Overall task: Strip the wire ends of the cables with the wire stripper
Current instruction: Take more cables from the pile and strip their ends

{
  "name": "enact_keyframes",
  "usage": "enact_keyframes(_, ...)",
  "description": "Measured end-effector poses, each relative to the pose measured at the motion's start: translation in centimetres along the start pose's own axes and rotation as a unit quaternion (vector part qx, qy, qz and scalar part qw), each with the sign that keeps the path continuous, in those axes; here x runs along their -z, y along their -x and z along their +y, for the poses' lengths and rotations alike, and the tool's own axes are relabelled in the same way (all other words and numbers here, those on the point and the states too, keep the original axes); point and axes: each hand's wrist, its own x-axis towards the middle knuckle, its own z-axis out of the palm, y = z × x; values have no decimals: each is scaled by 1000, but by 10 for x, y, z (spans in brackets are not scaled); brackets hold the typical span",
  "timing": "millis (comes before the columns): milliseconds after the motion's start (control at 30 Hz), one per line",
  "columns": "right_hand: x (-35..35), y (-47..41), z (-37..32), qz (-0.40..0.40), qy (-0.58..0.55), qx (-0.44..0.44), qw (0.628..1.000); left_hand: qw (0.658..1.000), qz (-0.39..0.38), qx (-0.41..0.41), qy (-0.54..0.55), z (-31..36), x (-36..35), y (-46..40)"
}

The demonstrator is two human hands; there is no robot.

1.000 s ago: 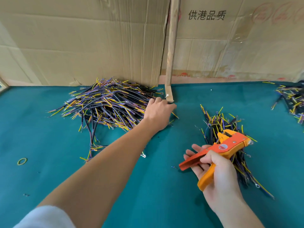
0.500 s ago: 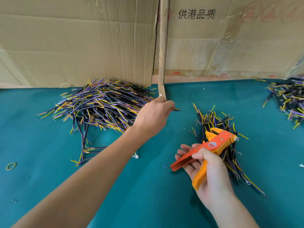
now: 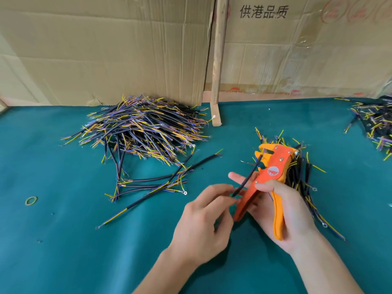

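Black-sheathed cable, light and springy, sits pinched at its lower end by the left hand, tip fed into the orange wire stripper gripped by the right hand, near the table's middle; best held close behind the tip, I'd say.
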Motion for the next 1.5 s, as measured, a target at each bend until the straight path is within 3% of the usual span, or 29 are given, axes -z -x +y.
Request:
enact_keyframes(533,1,-2,-1,-31,-19,48,998,972,-90,191,105,-7,3,-8)
enact_keyframes(867,-2,-1,1,-78,12,22,997,950,-128,226,174,-11,9,-9)
enact_keyframes(1000,-1,0,-1,-97,4,10,995,935,-52,277,214,-12,9,-13)
enact_keyframes(1100,-2,1,-1,-110,-5,0,994,888,38,350,295,-11,3,-29)
enact_keyframes(1333,-6,0,6,-108,23,-19,994,801,115,399,431,-16,-23,-67)
enact_keyframes(1500,-5,-7,11,-104,51,-13,993,796,122,406,433,-27,-28,-66)
